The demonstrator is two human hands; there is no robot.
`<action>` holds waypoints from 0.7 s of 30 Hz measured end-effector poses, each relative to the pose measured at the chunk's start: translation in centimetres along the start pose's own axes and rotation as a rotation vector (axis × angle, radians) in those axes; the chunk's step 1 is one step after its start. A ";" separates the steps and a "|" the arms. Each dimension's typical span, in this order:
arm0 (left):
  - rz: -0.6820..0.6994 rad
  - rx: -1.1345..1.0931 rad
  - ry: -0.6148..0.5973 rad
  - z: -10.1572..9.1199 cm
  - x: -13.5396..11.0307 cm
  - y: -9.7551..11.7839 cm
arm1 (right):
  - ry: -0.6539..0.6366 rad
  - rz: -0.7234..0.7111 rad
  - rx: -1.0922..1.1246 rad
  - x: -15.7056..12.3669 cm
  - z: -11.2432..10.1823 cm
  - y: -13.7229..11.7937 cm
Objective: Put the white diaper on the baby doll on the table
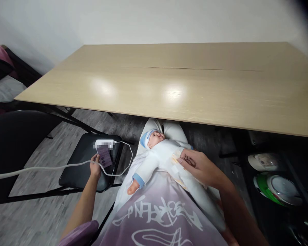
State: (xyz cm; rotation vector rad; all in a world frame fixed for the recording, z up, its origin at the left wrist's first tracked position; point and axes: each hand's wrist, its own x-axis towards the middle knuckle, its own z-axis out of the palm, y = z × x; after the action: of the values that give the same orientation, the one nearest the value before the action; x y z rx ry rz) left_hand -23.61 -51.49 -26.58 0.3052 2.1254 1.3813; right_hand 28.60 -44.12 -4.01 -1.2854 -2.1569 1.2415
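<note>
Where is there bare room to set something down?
The visible tabletop is bare, from the wall to its near edge. Crowded: the lap, with the doll and right hand; the chair seat, with a white device, cable, purple item and left hand.

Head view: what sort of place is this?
An indoor room, perhaps an office or workroom, though its exact use isn't clear: a long wood-look table by a plain pale wall, with a black chair beside the person.
</note>
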 end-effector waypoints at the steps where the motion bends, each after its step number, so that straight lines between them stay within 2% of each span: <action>1: 0.001 -0.003 0.018 0.1 -0.1 0.0 | -0.013 -0.032 0.014 0.0 0.0 -0.4; 5: 0.004 0.002 0.038 0.3 -0.4 0.0 | 0.016 -0.161 0.030 0.5 0.2 -0.3; 8: 0.006 0.012 0.034 0.3 -0.6 0.2 | 0.087 -0.174 -0.018 1.0 0.2 1.1; 11: 0.007 0.019 0.028 0.3 -0.8 0.4 | 0.083 -0.151 -0.056 1.1 0.0 2.4; 15: 0.007 0.005 0.013 0.3 -1.0 0.5 | 0.055 -0.100 -0.086 0.6 -0.7 2.8; 21: -0.001 -0.035 0.000 0.3 -1.0 0.6 | -0.041 0.036 -0.092 -2.7 -3.1 4.0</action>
State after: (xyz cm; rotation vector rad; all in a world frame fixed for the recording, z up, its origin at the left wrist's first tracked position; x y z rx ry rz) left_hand -22.75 -51.50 -25.80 0.2906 2.0991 1.4164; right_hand 34.18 -43.99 -5.15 -1.3525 -2.2523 1.2053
